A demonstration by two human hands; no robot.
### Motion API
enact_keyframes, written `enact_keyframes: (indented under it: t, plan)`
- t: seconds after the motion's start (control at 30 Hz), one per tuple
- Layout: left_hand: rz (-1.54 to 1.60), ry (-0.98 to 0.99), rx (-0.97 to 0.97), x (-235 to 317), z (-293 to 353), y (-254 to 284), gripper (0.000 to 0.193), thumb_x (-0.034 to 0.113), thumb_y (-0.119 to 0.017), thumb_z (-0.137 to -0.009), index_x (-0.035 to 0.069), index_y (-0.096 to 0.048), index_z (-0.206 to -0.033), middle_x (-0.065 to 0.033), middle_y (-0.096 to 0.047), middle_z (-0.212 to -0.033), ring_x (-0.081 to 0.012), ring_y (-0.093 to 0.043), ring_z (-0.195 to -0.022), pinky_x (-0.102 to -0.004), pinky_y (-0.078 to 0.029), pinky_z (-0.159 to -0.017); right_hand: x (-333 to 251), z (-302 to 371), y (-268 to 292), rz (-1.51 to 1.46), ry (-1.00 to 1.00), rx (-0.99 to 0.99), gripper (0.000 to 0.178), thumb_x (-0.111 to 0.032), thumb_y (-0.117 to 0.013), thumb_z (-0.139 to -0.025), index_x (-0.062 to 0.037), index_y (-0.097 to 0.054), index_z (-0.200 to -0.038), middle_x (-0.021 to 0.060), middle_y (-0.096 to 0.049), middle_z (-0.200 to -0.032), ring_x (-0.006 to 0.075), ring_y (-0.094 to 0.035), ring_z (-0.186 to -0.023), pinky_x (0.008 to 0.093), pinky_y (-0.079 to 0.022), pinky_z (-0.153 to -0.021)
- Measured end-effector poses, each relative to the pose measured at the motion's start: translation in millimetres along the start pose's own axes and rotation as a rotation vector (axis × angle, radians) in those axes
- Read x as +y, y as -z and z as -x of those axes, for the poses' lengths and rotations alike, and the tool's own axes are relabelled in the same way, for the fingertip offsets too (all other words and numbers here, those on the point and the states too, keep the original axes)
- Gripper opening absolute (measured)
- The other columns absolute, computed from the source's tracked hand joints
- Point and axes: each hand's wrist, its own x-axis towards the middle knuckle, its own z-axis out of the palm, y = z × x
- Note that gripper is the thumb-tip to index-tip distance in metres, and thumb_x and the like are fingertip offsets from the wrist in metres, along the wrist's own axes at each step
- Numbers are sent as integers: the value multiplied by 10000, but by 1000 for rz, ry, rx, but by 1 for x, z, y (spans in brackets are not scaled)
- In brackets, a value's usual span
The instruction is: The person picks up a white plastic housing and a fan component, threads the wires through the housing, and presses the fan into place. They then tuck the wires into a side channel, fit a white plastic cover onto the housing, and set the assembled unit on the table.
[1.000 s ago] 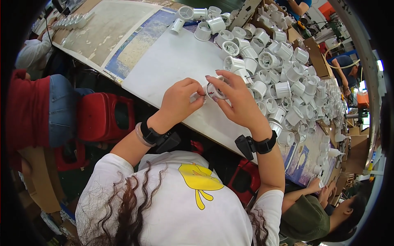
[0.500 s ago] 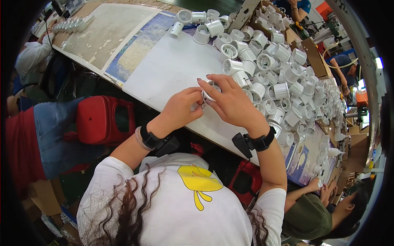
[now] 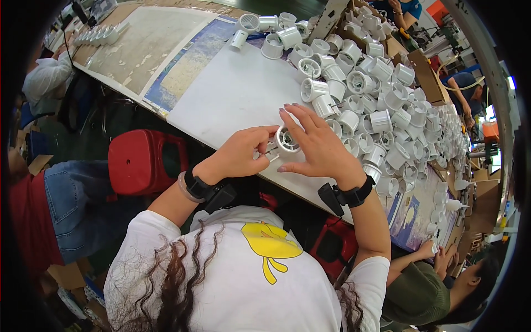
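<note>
Between my hands, over the near edge of the white work sheet, is a round white plastic housing (image 3: 287, 140), its ribbed open end facing up. My left hand (image 3: 240, 153) is curled at its left side. The index fingertip meets the rim, and thin pale pieces show between the thumb and the housing. My right hand (image 3: 323, 146) lies along the other side with fingers stretched and thumb apart; whether it touches the housing is hard to tell. A big heap of similar white housings (image 3: 380, 120) spreads just beyond the right hand.
The white sheet (image 3: 221, 83) covers the tabletop before me. A metal post (image 3: 331, 19) rises behind the heap. Red stools (image 3: 138, 163) stand by the table, one at left and another below. Co-workers sit at left and lower right; a person in jeans (image 3: 83, 207) is close by.
My right fingers have spread and lifted off the housing, showing its open end. The housing sits slightly lower and further right. My left hand has shifted slightly, its index finger extended to the rim.
</note>
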Motion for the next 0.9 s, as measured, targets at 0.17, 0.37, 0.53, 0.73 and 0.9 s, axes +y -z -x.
enact_keyframes:
  t: [0.17, 0.37, 0.53, 0.73, 0.9]
  plan:
    - [114, 103, -46, 8, 2, 3, 150, 18, -598, -696, 19, -464, -763, -190, -601, -1053, -257, -610, -891, -342, -485, -712, 0, 3, 12, -143, -76, -255, 712, -232, -720, -774, -55, -419, -1395, 185, -489, -1304, 358, -474, -1200, 422, -390, -1012]
    - [560, 73, -234, 32, -17, 17, 190, 201, -593, -888, 45, -531, -977, -203, -437, -1407, -251, -481, -1254, -377, -423, -1000, 14, 22, 45, -483, -118, -160, 685, -168, -692, -777, -18, -430, -1392, 183, -515, -1290, 329, -494, -1195, 389, -380, -1014]
    - [913, 21, -81, 43, -50, -8, 519, 474, -501, -957, 58, -436, -1260, -178, -410, -1421, -225, -427, -1295, -378, -370, -1054, 7, 33, 76, -769, -113, -91, 675, -158, -664, -771, -15, -445, -1394, 176, -495, -1334, 310, -469, -1239, 372, -342, -1046]
    - [1077, 202, -217, 62, -72, -55, 591, 491, -381, -1002, 73, -293, -1410, -85, -453, -1308, -148, -461, -1197, -293, -399, -984, 4, 52, 68, -745, -75, 113, 612, -198, -575, -813, 0, -460, -1380, 177, -468, -1382, 315, -435, -1278, 386, -306, -1077]
    - [952, 227, -171, 70, -76, -65, 591, 474, -398, -1005, 51, -299, -1405, -65, -469, -1250, -124, -465, -1146, -280, -387, -980, 10, 63, 54, -759, -101, 255, 545, -219, -469, -851, 18, -491, -1341, 177, -483, -1370, 312, -430, -1284, 389, -299, -1083]
